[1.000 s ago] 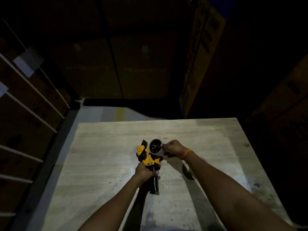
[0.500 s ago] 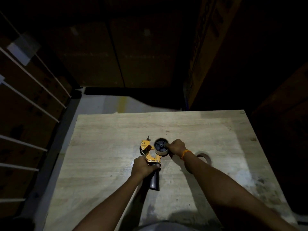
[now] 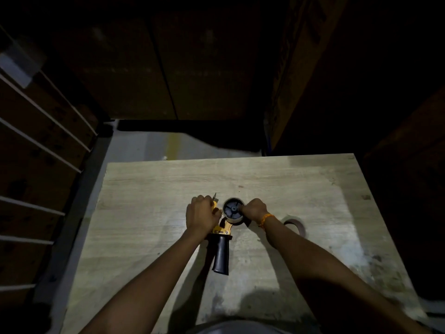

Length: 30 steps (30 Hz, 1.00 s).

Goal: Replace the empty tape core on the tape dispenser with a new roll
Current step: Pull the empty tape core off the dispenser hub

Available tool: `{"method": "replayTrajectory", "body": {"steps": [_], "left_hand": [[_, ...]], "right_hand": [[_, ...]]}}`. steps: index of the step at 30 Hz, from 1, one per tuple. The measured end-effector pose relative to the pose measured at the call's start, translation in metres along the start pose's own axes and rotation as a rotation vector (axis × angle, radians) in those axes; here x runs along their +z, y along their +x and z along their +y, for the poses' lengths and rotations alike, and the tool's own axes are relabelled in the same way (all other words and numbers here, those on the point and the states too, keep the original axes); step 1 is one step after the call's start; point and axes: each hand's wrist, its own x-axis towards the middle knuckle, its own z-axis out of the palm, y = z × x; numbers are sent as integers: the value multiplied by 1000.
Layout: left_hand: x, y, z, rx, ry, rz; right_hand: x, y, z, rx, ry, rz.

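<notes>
A yellow tape dispenser [image 3: 220, 229] with a black handle lies on the wooden table [image 3: 154, 189], handle pointing toward me. My left hand [image 3: 201, 216] presses down on its yellow front end, beside the metal blade. On its dark spoked hub sits a pale ring, the tape core [image 3: 233, 220]. My right hand [image 3: 255, 209] grips that ring's right edge. A tape roll [image 3: 295, 225] lies flat on the table to the right, just beyond my right wrist.
The table's far edge meets a grey floor strip [image 3: 144, 145]. Dark cardboard boxes [image 3: 289, 68] stand behind and to the right. White shelf rails [image 3: 36, 141] run along the left side.
My left hand has left the black handle and moved up onto the dispenser's yellow front. The dispenser now rests on the table with the handle free. My right hand stays at the core.
</notes>
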Motion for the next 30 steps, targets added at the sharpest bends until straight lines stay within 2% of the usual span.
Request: {"method": "replayTrajectory", "body": {"steps": [7,16,20,22,25,28,30], "left_hand": [[10,6,-4,66,127,22],[19,5,-25,-18,125,45],[16,3,-24,29,68,66],[13,3,-20,117,-1,62],[10,3,-11,264,-100,-44],[5,5,-2,238,-151,-132],[3,7,-2,201,-138,-87]], "right_hand": [[-2,3,-5,14,-72,12],[-8,-7,-22,-22,-131,12],[-13,-16,-29,-27,-113,18],[-14,-21,-33,-68,-80,48],[-13,-31,-42,-181,2,133],[-14,-51,-53,-281,36,201],[-16,-66,-59,-351,53,215]]}}
